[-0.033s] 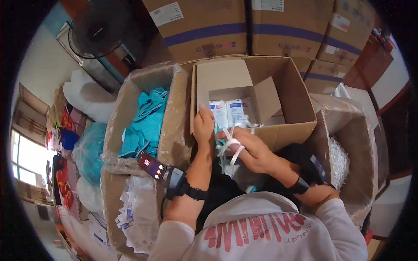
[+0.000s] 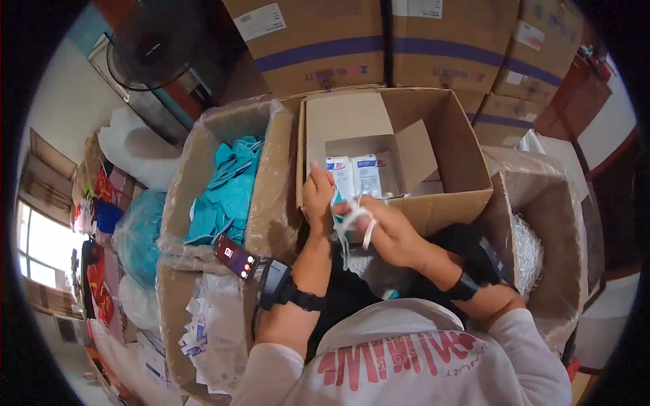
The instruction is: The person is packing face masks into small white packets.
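Just in front of the open carton, my left hand (image 2: 317, 196) is closed on a teal face mask (image 2: 336, 197), seen almost edge-on and largely hidden by the fingers. Close on its right, my right hand (image 2: 391, 233) is closed on white elastic straps (image 2: 352, 220), which loop over its fingers and hang down between the hands. Whether the straps are joined to the mask cannot be made out. Behind my hands, white packets with blue print (image 2: 367, 174) stand in an inner box inside the carton (image 2: 433, 206).
At left, a plastic-lined box holds a pile of teal masks (image 2: 227, 193). A phone (image 2: 234, 257) lies near my left forearm, above a box of printed wrappers (image 2: 213, 325). White straps (image 2: 528, 257) fill a box at right. Large cartons (image 2: 453, 40) stand behind, a fan (image 2: 150, 51) at far left.
My right hand has shifted slightly, and the straps over its fingers have swung into a tighter bunch nearer my left hand. My left hand has hardly moved.
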Demonstrator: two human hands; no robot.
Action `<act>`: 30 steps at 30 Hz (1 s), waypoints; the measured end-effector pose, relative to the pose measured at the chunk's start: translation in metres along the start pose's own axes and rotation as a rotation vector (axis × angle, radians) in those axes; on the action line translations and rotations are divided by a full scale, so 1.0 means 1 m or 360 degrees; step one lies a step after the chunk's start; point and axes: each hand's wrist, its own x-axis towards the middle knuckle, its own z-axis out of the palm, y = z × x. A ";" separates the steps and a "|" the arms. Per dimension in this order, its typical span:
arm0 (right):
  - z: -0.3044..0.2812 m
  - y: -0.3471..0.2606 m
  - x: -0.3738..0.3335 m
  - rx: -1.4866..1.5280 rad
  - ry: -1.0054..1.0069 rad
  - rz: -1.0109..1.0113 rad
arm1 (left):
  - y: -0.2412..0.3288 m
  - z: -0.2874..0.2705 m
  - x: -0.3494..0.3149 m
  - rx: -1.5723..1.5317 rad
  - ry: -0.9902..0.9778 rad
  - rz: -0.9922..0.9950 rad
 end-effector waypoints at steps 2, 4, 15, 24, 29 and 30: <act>0.007 0.013 0.001 0.0509 0.0196 0.0438 | 0.006 0.000 0.003 -0.0012 0.0183 -0.0085; 0.007 0.010 0.000 0.0748 0.0287 0.0938 | 0.008 -0.006 0.007 0.0006 0.0280 -0.0080; -0.004 0.013 -0.016 0.0146 -0.0399 0.0832 | -0.001 -0.025 0.013 0.0248 0.0389 0.0268; 0.028 -0.015 -0.002 -0.0253 -0.0473 -0.0042 | -0.017 0.018 -0.012 0.0404 -0.0074 -0.0055; 0.021 -0.028 -0.006 -0.0113 -0.0249 -0.0007 | -0.005 0.038 0.003 0.0339 0.0065 0.0339; 0.016 -0.032 -0.004 -0.0080 -0.0150 -0.0001 | -0.001 0.045 0.005 0.0290 0.0091 0.0354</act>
